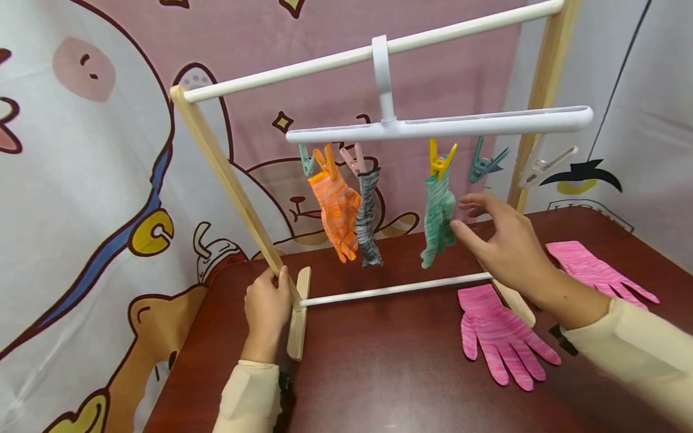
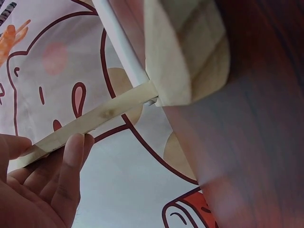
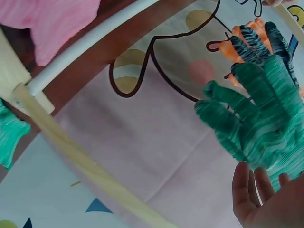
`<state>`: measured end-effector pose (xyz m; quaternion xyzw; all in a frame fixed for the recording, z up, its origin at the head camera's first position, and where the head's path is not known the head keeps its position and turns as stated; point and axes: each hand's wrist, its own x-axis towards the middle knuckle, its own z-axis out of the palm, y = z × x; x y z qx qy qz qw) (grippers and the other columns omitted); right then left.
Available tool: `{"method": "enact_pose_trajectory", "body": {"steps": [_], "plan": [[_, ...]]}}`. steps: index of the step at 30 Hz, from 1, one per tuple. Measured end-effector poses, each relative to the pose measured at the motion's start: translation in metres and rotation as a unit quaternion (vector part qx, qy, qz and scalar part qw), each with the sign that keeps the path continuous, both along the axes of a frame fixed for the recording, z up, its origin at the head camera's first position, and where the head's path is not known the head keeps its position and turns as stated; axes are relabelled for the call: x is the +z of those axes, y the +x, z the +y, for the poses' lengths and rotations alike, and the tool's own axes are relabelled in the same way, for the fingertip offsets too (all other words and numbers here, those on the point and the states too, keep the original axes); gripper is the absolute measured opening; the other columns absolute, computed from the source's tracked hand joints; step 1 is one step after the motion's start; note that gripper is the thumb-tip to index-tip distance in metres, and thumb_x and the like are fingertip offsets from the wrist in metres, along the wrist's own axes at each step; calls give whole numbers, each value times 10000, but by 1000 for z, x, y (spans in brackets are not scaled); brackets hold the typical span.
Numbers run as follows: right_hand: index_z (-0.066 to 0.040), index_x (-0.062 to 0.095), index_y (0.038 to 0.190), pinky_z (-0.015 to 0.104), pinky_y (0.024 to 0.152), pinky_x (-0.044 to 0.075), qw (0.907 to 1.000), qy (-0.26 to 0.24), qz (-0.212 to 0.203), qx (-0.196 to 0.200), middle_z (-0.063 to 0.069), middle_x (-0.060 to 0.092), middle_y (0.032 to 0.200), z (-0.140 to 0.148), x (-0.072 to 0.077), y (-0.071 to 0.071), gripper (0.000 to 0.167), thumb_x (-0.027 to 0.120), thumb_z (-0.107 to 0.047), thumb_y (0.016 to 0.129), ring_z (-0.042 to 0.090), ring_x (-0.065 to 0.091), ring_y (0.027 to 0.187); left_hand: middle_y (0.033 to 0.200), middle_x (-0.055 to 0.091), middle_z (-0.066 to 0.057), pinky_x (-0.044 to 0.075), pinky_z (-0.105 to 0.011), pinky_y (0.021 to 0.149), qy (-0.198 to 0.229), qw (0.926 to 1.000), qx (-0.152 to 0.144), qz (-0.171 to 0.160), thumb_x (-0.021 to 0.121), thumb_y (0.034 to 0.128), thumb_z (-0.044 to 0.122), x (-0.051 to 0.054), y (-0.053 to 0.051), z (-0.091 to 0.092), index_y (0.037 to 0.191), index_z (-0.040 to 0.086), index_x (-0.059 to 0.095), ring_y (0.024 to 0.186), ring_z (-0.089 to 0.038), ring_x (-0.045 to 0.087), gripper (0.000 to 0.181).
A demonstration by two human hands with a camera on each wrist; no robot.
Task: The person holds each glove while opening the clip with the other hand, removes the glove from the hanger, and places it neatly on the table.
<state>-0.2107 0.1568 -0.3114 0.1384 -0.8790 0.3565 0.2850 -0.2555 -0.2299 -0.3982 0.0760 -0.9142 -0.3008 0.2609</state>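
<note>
My left hand (image 1: 267, 304) grips the left wooden post (image 1: 233, 180) of a rack near its foot; the left wrist view shows thumb and fingers on either side of the post. My right hand (image 1: 506, 243), fingers loosely bent and holding nothing, is just right of a green knit glove (image 1: 440, 213). That glove hangs from a yellow clothespin (image 1: 441, 159) under a white hanger (image 1: 460, 125). Farther left on the hanger, an orange glove (image 1: 337, 213) hangs from an orange clothespin (image 1: 326, 161), and a grey-black glove (image 1: 368, 216) from a pink clothespin (image 1: 354, 159).
The hanger hooks over the rack's white top rod (image 1: 292, 69). Bare clothespins hang at the right, one teal (image 1: 482, 162) and one whitish (image 1: 544, 167). Two pink gloves (image 1: 503, 337) lie on the dark red table (image 1: 379, 367). A cartoon-print cloth (image 1: 325, 30) hangs behind.
</note>
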Motion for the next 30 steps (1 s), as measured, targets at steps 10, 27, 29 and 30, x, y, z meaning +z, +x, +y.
{"method": "enact_pose_trajectory", "body": {"steps": [10, 27, 29, 30], "plan": [[-44, 337, 1401, 612, 977, 424, 9976, -498, -480, -23, 213, 466, 1419, -21, 0, -9, 794, 810, -333, 831, 402, 481, 1299, 805, 749, -140, 496, -585, 654, 5, 10000, 31, -10, 563, 1008, 377, 0, 0, 0, 993, 104, 734, 797, -424, 713, 323], [-21, 320, 1292, 276, 810, 456, 9920, -1133, -429, 343, 207, 535, 1179, -32, -10, -18, 623, 756, -197, 883, 360, 586, 1068, 804, 748, -136, 496, -575, 657, 14, 10000, 39, 0, 548, 1015, 393, -1, 2, 1, 964, 103, 729, 794, -410, 713, 346], [-22, 321, 1284, 222, 766, 450, 9922, -1119, -387, 386, 200, 541, 1172, -31, -9, -18, 577, 725, -179, 904, 354, 594, 1051, 796, 746, -135, 495, -573, 650, 9, 10000, 50, 19, 555, 1012, 387, 0, 1, 2, 953, 101, 728, 786, -409, 712, 340], [-23, 322, 1282, 197, 743, 447, 9923, -1105, -374, 406, 196, 546, 1169, -30, -9, -18, 556, 711, -173, 913, 348, 599, 1041, 794, 746, -136, 496, -573, 650, 14, 10000, 52, 29, 558, 1011, 384, 0, 1, 3, 953, 100, 729, 784, -409, 712, 336]]}}
